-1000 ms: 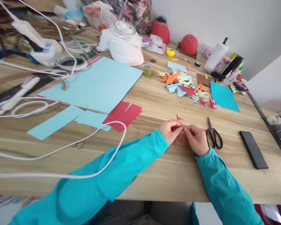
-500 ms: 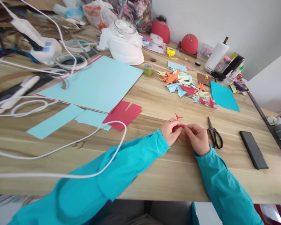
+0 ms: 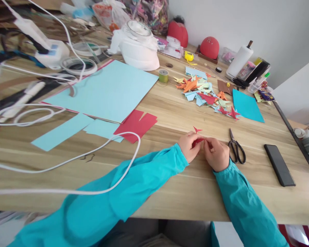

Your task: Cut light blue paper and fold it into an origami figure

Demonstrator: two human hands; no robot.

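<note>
My left hand [image 3: 188, 145] and my right hand [image 3: 216, 153] meet over the wooden table [image 3: 185, 192], both pinching a small folded red paper piece [image 3: 197, 135]. A pointed red tip sticks up above my fingers. Both sleeves are teal. Black scissors [image 3: 236, 150] lie just right of my right hand. A cut red paper sheet [image 3: 135, 125] lies left of my left hand.
A pile of coloured folded paper shapes [image 3: 206, 94] lies farther back, beside a teal square sheet [image 3: 246, 106]. A black phone [image 3: 279, 164] rests at the right. A large light-blue sheet [image 3: 108, 91], blue strips [image 3: 61, 132], white cables [image 3: 98, 154], tape rolls and clutter fill the left.
My fingers have shifted slightly on the red paper, with the right hand closing in toward the left. Nothing else on the table has moved.
</note>
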